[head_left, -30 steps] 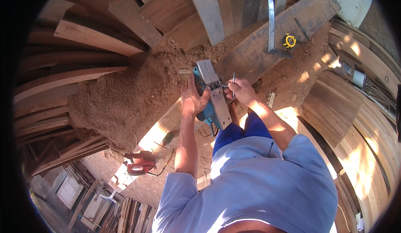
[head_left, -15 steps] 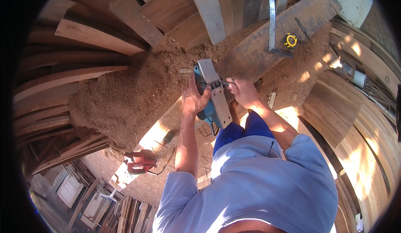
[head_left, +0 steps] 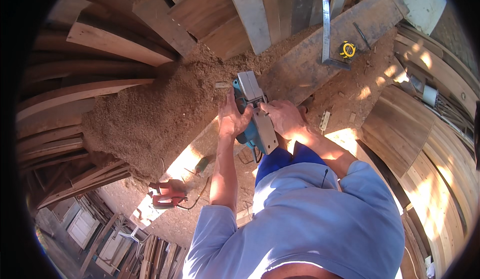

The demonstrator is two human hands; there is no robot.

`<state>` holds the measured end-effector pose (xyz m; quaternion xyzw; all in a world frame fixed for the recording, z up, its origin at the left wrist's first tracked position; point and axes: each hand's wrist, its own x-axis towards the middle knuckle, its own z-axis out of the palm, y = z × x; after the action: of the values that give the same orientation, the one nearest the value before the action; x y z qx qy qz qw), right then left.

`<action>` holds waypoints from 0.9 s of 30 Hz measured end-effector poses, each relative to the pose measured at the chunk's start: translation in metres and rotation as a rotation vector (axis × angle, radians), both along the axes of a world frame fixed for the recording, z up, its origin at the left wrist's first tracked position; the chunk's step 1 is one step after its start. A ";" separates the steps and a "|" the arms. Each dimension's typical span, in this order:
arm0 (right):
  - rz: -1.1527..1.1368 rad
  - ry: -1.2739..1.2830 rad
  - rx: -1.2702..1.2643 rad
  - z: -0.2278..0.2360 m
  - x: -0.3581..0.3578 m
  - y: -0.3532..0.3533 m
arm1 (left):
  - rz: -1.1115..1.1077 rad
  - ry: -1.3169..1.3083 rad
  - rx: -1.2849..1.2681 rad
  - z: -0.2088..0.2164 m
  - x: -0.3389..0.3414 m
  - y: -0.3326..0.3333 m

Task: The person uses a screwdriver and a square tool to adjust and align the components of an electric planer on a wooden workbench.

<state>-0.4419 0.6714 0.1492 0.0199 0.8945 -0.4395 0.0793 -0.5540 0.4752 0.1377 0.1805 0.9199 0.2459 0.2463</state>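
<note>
Holding an upturned planer (head_left: 261, 123), left hand (head_left: 232, 120) faces right hand (head_left: 286, 119) across the slot (head_left: 256, 101)

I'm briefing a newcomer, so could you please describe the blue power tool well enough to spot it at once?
Find the long dark plank slanting from upper right toward the middle. Near its lower end, the left hand and right hand touch the blue power tool. Its blue body and flat, pale metal face distinguish it from the red tool at lower left.
</note>
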 end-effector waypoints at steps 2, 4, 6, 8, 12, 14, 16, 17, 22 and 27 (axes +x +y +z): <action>0.017 -0.025 0.057 0.013 -0.006 0.011 | 0.006 -0.012 0.012 0.001 -0.001 0.001; -0.158 0.005 0.150 -0.016 0.002 0.033 | 0.013 -0.039 0.039 0.006 -0.002 0.005; -0.281 -0.063 0.271 -0.031 0.001 0.054 | 0.026 -0.072 0.004 0.012 -0.002 0.008; -0.346 -0.224 0.417 -0.035 -0.006 0.070 | 0.035 -0.091 -0.014 0.016 -0.001 0.009; -0.352 -0.099 0.578 -0.025 -0.002 0.065 | 0.040 -0.086 -0.007 0.014 -0.001 0.008; -0.369 -0.022 0.544 -0.013 -0.004 0.049 | 0.054 -0.104 -0.015 0.014 -0.001 0.006; -0.334 -0.014 0.024 -0.035 -0.003 0.037 | 0.070 -0.149 -0.010 0.016 -0.003 0.014; -0.351 -0.027 -0.095 -0.031 -0.009 0.020 | 0.068 -0.134 0.002 0.014 -0.003 0.011; -0.403 -0.187 -0.347 -0.036 -0.026 -0.010 | 0.054 -0.089 0.048 0.010 -0.003 0.010; -0.298 -0.135 -0.340 -0.047 -0.031 -0.003 | 0.062 -0.063 -0.003 0.005 -0.002 0.007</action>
<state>-0.4730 0.6685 0.1023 0.1674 0.7876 -0.5882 0.0751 -0.5560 0.4817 0.1430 0.1439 0.9171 0.2576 0.2679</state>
